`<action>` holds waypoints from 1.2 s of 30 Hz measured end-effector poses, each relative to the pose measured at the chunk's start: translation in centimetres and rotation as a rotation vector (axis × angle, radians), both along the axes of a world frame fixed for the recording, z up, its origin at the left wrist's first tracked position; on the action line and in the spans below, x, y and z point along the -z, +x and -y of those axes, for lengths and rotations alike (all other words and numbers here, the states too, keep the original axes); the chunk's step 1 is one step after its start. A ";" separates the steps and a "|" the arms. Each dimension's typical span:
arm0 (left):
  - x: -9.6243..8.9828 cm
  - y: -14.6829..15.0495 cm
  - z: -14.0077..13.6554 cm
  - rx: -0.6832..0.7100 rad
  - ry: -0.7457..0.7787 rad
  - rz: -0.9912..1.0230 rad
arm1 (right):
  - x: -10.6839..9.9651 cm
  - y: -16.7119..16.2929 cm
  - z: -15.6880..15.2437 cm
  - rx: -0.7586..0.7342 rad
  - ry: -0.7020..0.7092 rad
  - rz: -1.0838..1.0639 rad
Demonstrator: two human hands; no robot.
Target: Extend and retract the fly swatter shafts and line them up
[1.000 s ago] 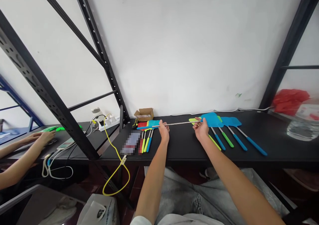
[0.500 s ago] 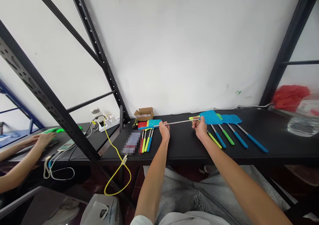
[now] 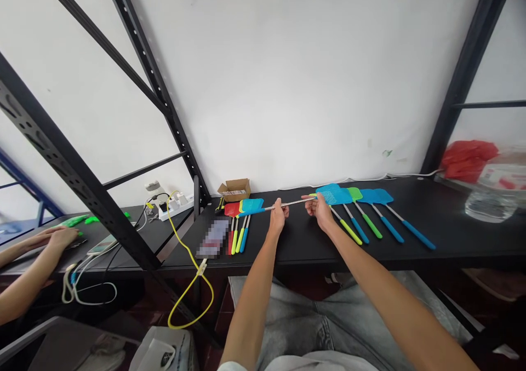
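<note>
I hold a blue fly swatter (image 3: 298,201) level above the table, stretched from left to right. My left hand (image 3: 279,216) is closed round its thin metal shaft, close to the blue grip. At the other end my right hand (image 3: 319,211) pinches it just below the blue mesh head. Beyond and beneath my right hand, several fly swatters with blue, green and yellow grips (image 3: 372,226) lie fanned on the table, their heads overlapping. Left of my left hand is a second group with shorter shafts and red, yellow and blue parts (image 3: 239,239).
On the black table (image 3: 296,245) are a small open cardboard box (image 3: 236,189), a pixelated flat item (image 3: 213,239) and a clear plastic container (image 3: 493,195) at right. A yellow cable (image 3: 187,239) hangs over the edge by a rack post. Another person's hands (image 3: 59,237) work at far left.
My hands have come closer together, and the bare shaft between them looks shorter. The blue grip has shifted right. The whole view has moved slightly.
</note>
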State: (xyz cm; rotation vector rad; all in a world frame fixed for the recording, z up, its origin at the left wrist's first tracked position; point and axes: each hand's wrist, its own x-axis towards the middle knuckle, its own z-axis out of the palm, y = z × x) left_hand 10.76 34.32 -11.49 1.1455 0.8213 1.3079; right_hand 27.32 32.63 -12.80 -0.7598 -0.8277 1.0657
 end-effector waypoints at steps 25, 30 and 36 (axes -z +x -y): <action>0.1 -1.7 -0.7 -0.311 0.014 0.263 | 0.2 1.6 -0.8 0.502 -0.085 -0.384; 0.2 -1.7 -0.7 -0.264 0.038 0.208 | 0.3 1.7 -0.8 0.483 -0.050 -0.332; 0.1 -2.0 -0.9 -0.216 0.047 0.169 | 0.1 1.8 -0.5 0.409 0.006 -0.264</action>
